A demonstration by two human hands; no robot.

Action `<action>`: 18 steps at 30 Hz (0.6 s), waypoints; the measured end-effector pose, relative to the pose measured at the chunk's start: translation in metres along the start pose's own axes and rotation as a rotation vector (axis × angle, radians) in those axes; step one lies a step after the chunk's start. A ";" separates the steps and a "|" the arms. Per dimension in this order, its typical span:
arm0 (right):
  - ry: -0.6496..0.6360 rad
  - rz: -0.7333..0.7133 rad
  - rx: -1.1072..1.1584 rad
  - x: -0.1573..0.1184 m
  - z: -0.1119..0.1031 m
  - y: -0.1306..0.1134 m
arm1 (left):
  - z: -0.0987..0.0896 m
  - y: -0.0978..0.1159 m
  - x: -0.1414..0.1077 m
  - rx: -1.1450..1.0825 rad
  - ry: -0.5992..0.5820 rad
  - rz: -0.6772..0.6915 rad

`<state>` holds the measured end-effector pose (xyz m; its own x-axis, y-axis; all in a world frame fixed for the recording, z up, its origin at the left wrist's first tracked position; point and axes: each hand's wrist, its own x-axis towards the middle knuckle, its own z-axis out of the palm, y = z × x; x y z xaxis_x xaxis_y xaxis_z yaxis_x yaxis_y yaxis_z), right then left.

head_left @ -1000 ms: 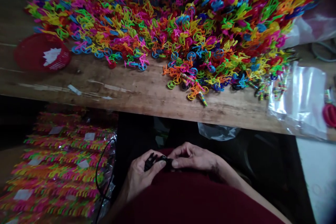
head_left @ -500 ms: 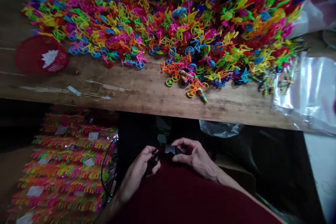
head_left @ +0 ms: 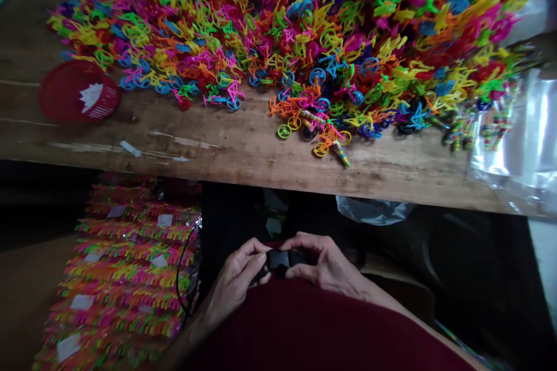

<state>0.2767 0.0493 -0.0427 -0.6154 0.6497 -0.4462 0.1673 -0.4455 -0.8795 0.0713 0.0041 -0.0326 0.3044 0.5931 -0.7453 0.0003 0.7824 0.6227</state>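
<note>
At my waist, against a dark red garment, a black buckle lies between my two hands. My right hand pinches its right side, thumb below and fingers above. On the left, my left hand is closed on a dark strap end, its thumb and fingers right beside the buckle. Shadow and the fingers hide where the strap end meets the buckle, so I cannot tell whether the two are joined.
A wooden table ahead carries a big heap of colourful plastic toy bicycles. A red basket with paper slips stands left; clear plastic bags lie right. Below left are bagged rows of colourful pieces. Clear plastic hangs under the table edge.
My left hand has come right, up to the buckle, closing the gap between the hands. The view has shifted slightly, so the table things appear a little further right.
</note>
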 end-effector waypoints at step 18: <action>-0.139 -0.049 -0.093 0.005 -0.004 0.000 | 0.010 0.021 0.007 0.155 0.032 -0.058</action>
<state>0.2768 0.0549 -0.0453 -0.7243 0.5747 -0.3809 0.2009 -0.3526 -0.9140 0.0830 0.0229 -0.0229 0.2686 0.5553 -0.7871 0.1648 0.7786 0.6055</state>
